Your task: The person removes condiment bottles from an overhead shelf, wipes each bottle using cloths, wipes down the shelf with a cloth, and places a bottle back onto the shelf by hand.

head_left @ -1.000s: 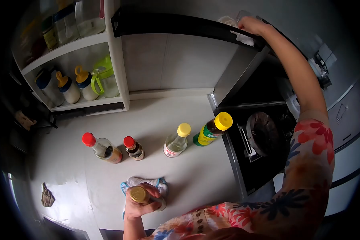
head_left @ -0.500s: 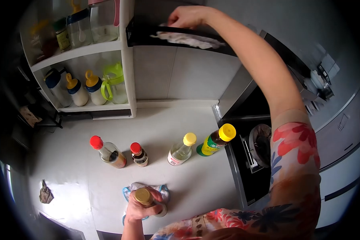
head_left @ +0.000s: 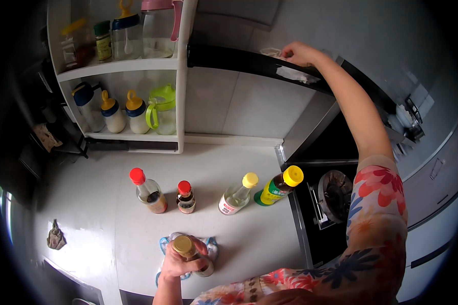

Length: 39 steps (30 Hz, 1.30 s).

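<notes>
Left hand (head_left: 180,263): fingers wrapped firmly around a gold-capped bottle (head_left: 183,246), held by a blue-edged cloth (head_left: 212,248) near the worktop's (head_left: 147,231) front edge. Base contact: cannot tell from here.

Right hand (head_left: 300,54): raised to a black rack (head_left: 229,60), fingers bent beside crumpled white material (head_left: 296,75); their opening, and any grip on it, I cannot make out.

Beyond the left hand, in a row: large red-capped bottle (head_left: 151,195), small red-capped bottle (head_left: 186,199), pale-yellow-capped bottle (head_left: 234,199), green-labelled bottle (head_left: 274,190). Dark pan (head_left: 336,195) right of these.
</notes>
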{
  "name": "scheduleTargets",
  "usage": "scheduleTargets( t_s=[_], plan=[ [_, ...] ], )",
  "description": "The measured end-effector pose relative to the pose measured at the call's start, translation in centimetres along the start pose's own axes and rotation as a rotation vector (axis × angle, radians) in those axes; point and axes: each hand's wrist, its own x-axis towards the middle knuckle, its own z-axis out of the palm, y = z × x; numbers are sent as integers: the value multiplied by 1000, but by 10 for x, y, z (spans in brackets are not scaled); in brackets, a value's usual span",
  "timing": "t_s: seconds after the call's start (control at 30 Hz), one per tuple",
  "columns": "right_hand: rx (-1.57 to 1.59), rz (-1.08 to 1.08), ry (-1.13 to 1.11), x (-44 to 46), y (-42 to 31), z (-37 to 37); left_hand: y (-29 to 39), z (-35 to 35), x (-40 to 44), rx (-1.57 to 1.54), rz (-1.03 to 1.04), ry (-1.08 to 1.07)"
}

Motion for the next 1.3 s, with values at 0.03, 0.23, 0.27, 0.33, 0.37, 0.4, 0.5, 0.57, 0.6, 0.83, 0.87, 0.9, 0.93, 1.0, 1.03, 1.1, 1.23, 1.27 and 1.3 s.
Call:
scheduleTargets(
  t_s=[0.03,0.23,0.27,0.33,0.37,0.4,0.5,0.57,0.6,0.83,0.87,0.9,0.93,1.0,1.03,1.1,1.23,1.27,1.3],
  plan=[
    [26,32,-2,-4,14,1,0,2,-1,2,-2,9],
    [-271,352,117,-33,41,-15,10,20,-6,178,73,41],
    [-259,368,214,-39,42,-20,13,21,-7,277,70,29],
    [11,177,605,-42,50,-25,8,22,-10,352,52,60],
    [105,0,682,-47,51,-34,10,22,-12,467,-8,57],
    [265,-138,710,-56,52,-42,8,23,-13,497,-5,46],
    [435,-391,709,-128,7,-63,2,34,-18,448,-11,107],
    [255,-762,841,-184,-76,-58,1,41,-22,468,18,160],
    [591,-615,711,-206,-45,-32,1,45,-24,481,24,194],
    [1555,-426,-31,-288,-219,154,1,62,-33,625,-4,180],
    [1621,-481,-104,-289,-238,167,3,68,-35,634,-1,216],
    [1469,-537,-134,-290,-252,174,0,74,-37,516,75,265],
    [1332,-642,-51,-294,-273,177,-5,80,-39,395,151,311],
    [1138,-695,-28,-286,-290,197,-18,80,-42,420,294,396],
    [1192,-658,-87,-282,-295,203,-18,78,-45,514,211,391],
    [1258,-575,-268,-277,-305,202,-12,73,-50,701,33,374],
    [1617,-367,-492,-253,-303,220,-20,65,-45,526,197,363],
    [1568,-203,-455,-256,-301,223,-14,71,-47,497,168,349],
    [1466,-161,-411,-257,-293,232,-11,71,-49,528,146,333]
  ],
)
